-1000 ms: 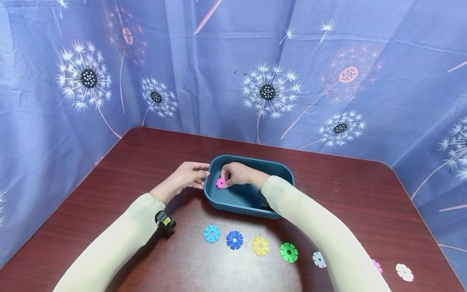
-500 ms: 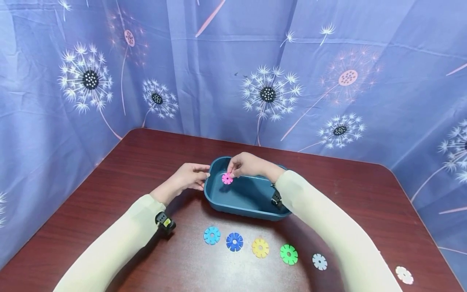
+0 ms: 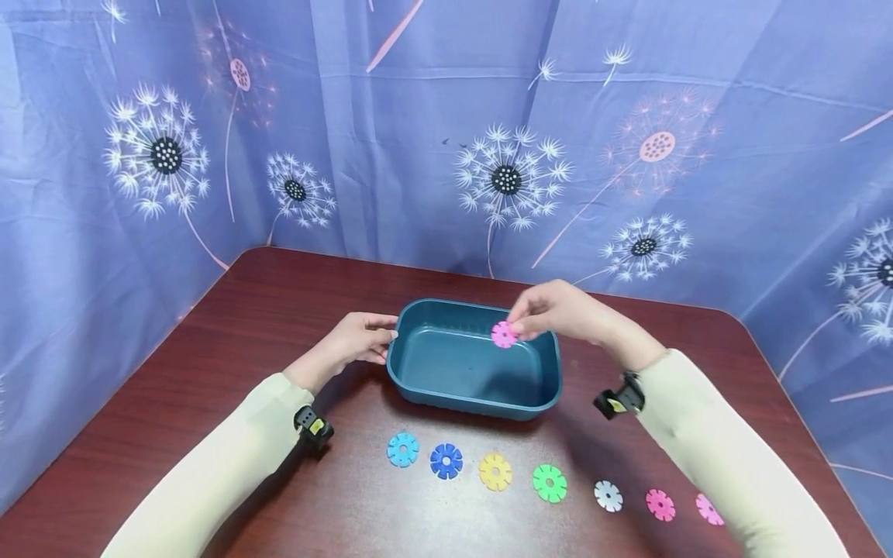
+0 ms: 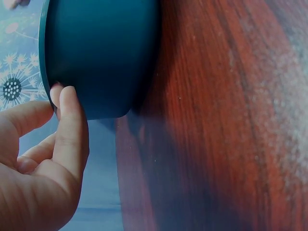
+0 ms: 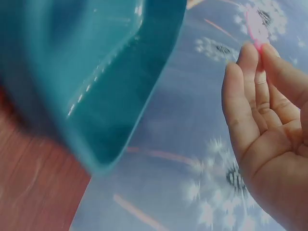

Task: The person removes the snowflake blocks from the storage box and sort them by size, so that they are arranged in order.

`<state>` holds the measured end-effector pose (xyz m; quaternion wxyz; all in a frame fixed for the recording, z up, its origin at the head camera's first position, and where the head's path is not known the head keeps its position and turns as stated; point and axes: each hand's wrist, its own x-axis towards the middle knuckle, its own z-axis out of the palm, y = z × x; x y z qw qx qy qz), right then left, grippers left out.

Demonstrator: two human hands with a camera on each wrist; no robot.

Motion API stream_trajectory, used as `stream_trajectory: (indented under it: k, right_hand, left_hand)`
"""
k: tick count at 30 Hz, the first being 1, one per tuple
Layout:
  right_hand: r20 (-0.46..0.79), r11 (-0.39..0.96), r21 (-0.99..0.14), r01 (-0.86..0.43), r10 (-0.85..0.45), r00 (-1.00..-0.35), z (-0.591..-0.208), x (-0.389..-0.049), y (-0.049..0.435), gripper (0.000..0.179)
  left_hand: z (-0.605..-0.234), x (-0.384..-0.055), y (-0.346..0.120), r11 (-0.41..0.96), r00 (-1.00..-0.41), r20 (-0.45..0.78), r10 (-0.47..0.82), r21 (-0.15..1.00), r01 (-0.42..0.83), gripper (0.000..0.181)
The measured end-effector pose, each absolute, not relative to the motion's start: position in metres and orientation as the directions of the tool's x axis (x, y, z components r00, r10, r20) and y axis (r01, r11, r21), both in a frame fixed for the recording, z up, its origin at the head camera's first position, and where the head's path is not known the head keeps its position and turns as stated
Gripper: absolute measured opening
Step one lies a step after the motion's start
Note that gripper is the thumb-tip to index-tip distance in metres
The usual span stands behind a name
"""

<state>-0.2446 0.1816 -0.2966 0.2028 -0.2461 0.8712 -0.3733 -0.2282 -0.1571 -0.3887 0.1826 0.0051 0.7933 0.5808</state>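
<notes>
My right hand [image 3: 558, 311] pinches a pink notched plastic disc [image 3: 504, 335] between thumb and fingertips, over the right part of a dark teal plastic bin [image 3: 460, 404]. In the right wrist view the same pink disc [image 5: 257, 26] is seen nearly edge-on at the fingertips of the right hand [image 5: 274, 110]. My left hand [image 3: 357, 339] rests its fingertips against the bin's left end. The left wrist view has the fingers [image 4: 71, 130] touching the outer wall of the bin [image 4: 101, 53] near its rim. The inside of the bin shows bare floor.
A row of notched discs lies in front of the bin: light blue [image 3: 403, 449], dark blue [image 3: 446, 462], yellow [image 3: 495, 472], green [image 3: 549, 483], pale blue [image 3: 608, 496], and two pink ones [image 3: 660, 505] near the right sleeve. A dandelion-print curtain [image 3: 418, 194] hangs behind the wooden table [image 3: 293, 287].
My right hand has lifted the pink disc from the bin's left part and carried it rightward and up over the bin's right part. The left hand has stayed at the bin's end.
</notes>
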Motion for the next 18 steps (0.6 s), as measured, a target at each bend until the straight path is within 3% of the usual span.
stream_trajectory:
  k: [5,15,18]
  right_hand:
    - [-0.173,0.597,-0.773,-0.216,-0.525,-0.833,-0.295,-0.216,0.234,0.018]
    - [-0.107,0.639,-0.727,-0.252,-0.468,-0.877,-0.321,-0.168,0.355,0.01]
    - [-0.113,0.623,-0.747,-0.233,-0.463,-0.879,-0.333,-0.155,0.386,0.015]
  left_hand:
    - [-0.39,-0.229,-0.156,0.328,-0.933,-0.284,0.222,0.923,-0.203,0.051]
    - [-0.389,-0.233,-0.155,0.344,-0.932,-0.287,0.221,0.917,-0.201,0.051]
    - [-0.39,-0.234,-0.156,0.345,-0.932,-0.288,0.221,0.917,-0.201,0.051]
